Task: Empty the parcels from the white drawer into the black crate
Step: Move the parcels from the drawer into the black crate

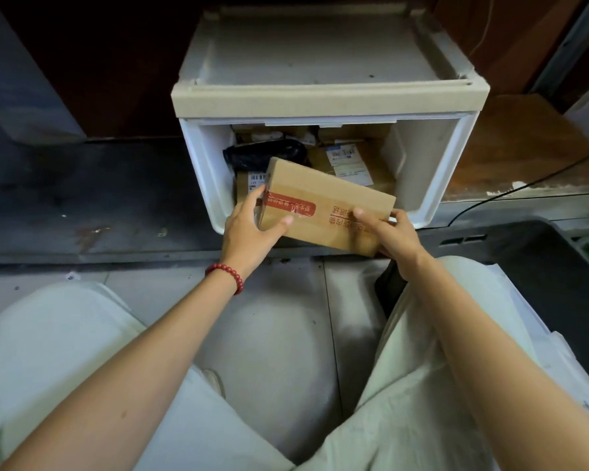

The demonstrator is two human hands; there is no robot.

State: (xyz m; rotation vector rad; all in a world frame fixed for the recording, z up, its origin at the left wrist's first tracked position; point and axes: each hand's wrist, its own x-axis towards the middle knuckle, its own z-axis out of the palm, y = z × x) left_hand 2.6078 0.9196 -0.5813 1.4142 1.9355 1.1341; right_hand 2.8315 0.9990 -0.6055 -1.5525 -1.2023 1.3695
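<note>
Past the bent knees (65, 334), with the black crate (541, 266) beside the right one, the left hand (252, 229) (a red bead bracelet (227, 275) on its wrist) grips one end of a brown cardboard box (334, 205). The right hand (391, 236) grips the other end, thumb on top. The tilted box hangs at the white drawer (201, 158) front. Deeper inside lie a black bag (266, 153) and a labelled parcel (351, 163).

Head camera looks steeply down, close over the white drawer (422, 164).
</note>
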